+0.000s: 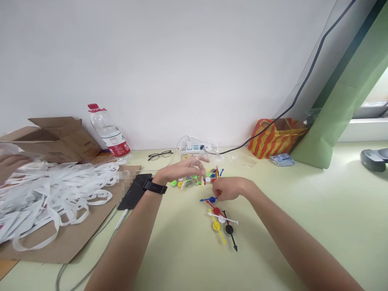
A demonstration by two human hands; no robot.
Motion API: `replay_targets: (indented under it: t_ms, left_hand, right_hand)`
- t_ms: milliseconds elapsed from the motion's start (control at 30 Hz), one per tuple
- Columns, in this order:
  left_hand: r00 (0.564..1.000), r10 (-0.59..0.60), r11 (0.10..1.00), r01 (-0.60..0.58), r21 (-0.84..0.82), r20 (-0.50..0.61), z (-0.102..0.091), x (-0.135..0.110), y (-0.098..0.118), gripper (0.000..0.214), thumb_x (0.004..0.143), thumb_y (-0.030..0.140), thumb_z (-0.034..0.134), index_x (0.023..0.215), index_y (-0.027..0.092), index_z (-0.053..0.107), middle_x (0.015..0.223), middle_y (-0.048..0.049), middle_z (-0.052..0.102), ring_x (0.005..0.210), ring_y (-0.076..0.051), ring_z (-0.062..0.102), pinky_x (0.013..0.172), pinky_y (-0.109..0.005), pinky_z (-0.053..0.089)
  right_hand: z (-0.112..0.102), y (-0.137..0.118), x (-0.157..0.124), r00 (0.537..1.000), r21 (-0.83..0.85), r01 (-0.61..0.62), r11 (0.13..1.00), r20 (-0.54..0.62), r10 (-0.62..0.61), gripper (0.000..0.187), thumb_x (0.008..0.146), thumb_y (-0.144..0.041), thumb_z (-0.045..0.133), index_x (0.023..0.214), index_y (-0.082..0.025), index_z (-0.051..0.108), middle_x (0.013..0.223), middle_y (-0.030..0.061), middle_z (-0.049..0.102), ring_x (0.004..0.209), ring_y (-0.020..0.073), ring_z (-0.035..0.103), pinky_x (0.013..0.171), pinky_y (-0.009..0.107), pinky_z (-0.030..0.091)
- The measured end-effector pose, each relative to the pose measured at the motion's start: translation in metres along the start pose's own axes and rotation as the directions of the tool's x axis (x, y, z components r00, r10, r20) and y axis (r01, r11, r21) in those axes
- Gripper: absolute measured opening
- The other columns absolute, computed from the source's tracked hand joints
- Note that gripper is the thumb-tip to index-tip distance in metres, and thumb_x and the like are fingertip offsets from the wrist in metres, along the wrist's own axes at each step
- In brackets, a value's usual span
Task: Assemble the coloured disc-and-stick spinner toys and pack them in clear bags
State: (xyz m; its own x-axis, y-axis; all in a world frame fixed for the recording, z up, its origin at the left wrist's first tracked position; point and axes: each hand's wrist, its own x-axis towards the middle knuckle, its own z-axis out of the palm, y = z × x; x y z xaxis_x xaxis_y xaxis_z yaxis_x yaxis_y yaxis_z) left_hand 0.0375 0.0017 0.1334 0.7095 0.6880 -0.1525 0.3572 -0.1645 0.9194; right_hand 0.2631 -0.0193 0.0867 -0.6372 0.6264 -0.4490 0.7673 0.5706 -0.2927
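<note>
My left hand, with a black watch on the wrist, hovers with fingers stretched out over a pile of small coloured plastic discs and arrow sticks. My right hand is curled closed and pinches the blue arrow spinner lying on the table. In front of it lie several assembled spinners: a red one, a white one, a yellow one and a black one.
White plastic straps are heaped on cardboard at the left, beside an open carton and a water bottle. A black phone, glasses, a power strip, a striped bag and a green curtain stand around.
</note>
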Motion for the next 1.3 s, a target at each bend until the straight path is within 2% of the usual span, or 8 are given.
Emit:
replay_targets:
  t_ms: [133,367,500,633,700,900,1100,1300]
  left_hand:
    - [0.990,0.067,0.994,-0.076,0.073,0.124,-0.003,-0.004,0.002,0.062,0.086,0.041,0.072,0.142,0.028,0.049,0.104,-0.0028,0.061,0.096,-0.021,0.062,0.087,-0.034,0.048]
    - [0.986,0.091,0.991,-0.103,0.086,0.137,-0.009,-0.006,-0.002,0.066,0.084,0.041,0.074,0.143,0.027,0.049,0.108,-0.0049,0.060,0.102,-0.023,0.059,0.088,-0.035,0.047]
    - [0.982,0.104,0.990,-0.117,0.077,0.157,-0.010,-0.006,-0.010,0.064,0.084,0.042,0.074,0.142,0.027,0.050,0.106,-0.0046,0.060,0.099,-0.022,0.059,0.086,-0.034,0.047]
    - [0.983,0.103,0.984,-0.124,0.128,0.155,-0.007,-0.004,-0.011,0.064,0.083,0.045,0.076,0.140,0.027,0.053,0.102,-0.0033,0.061,0.097,-0.022,0.060,0.085,-0.034,0.046]
    - [0.984,0.108,0.977,-0.131,0.167,0.141,-0.005,-0.003,-0.008,0.064,0.081,0.046,0.077,0.138,0.027,0.055,0.105,-0.0042,0.062,0.099,-0.023,0.060,0.086,-0.034,0.046]
    - [0.976,0.141,0.964,-0.173,0.202,0.164,0.001,-0.002,0.000,0.067,0.078,0.044,0.080,0.137,0.027,0.055,0.113,-0.0056,0.064,0.105,-0.027,0.060,0.088,-0.035,0.047]
    - [0.958,0.241,0.935,-0.272,0.227,0.158,0.005,0.001,0.001,0.076,0.066,0.039,0.090,0.134,0.025,0.058,0.120,-0.0058,0.065,0.111,-0.029,0.061,0.095,-0.036,0.046]
    - [0.958,0.205,0.966,-0.231,0.115,0.201,0.012,0.006,-0.003,0.071,0.073,0.034,0.085,0.136,0.023,0.055,0.116,-0.0068,0.067,0.104,-0.025,0.062,0.090,-0.034,0.048]
  right_hand:
    - [-0.014,0.006,-0.022,0.988,0.036,-0.025,0.999,-0.154,0.030,0.010,0.079,-0.015,0.059,0.082,-0.019,0.068,0.085,0.0042,0.069,0.071,0.0167,0.056,0.059,0.026,0.036]
    - [-0.042,0.038,-0.077,0.913,0.140,-0.008,0.990,-0.402,0.065,0.020,0.087,-0.029,0.058,0.091,-0.019,0.075,0.093,0.0065,0.074,0.080,0.0200,0.061,0.067,0.029,0.043]
    - [-0.048,0.062,-0.109,0.780,0.243,-0.021,0.970,-0.603,0.168,0.032,0.092,-0.047,0.056,0.099,-0.022,0.076,0.085,0.0048,0.072,0.074,0.0202,0.059,0.062,0.030,0.044]
    - [-0.051,0.057,-0.127,0.662,0.313,0.092,0.945,-0.728,0.177,0.040,0.089,-0.058,0.063,0.098,-0.021,0.076,0.081,0.0071,0.071,0.072,0.0209,0.059,0.060,0.031,0.044]
    - [-0.053,0.048,-0.128,0.667,0.316,0.139,0.938,-0.731,0.148,0.040,0.088,-0.059,0.065,0.097,-0.022,0.076,0.081,0.0070,0.071,0.074,0.0212,0.060,0.061,0.031,0.045]
    - [-0.056,0.032,-0.116,0.785,0.257,0.120,0.959,-0.616,0.066,0.033,0.091,-0.052,0.061,0.095,-0.023,0.075,0.085,0.0050,0.072,0.077,0.0204,0.061,0.066,0.029,0.047]
    - [-0.054,0.029,-0.109,0.792,0.249,0.136,0.959,-0.609,0.046,0.029,0.091,-0.046,0.060,0.096,-0.022,0.076,0.077,0.0033,0.067,0.069,0.0176,0.056,0.061,0.028,0.042]
    - [-0.050,0.013,-0.090,0.716,0.258,0.191,0.947,-0.697,0.045,0.023,0.088,-0.040,0.064,0.095,-0.021,0.074,0.062,-0.0017,0.054,0.058,0.0137,0.046,0.054,0.026,0.035]
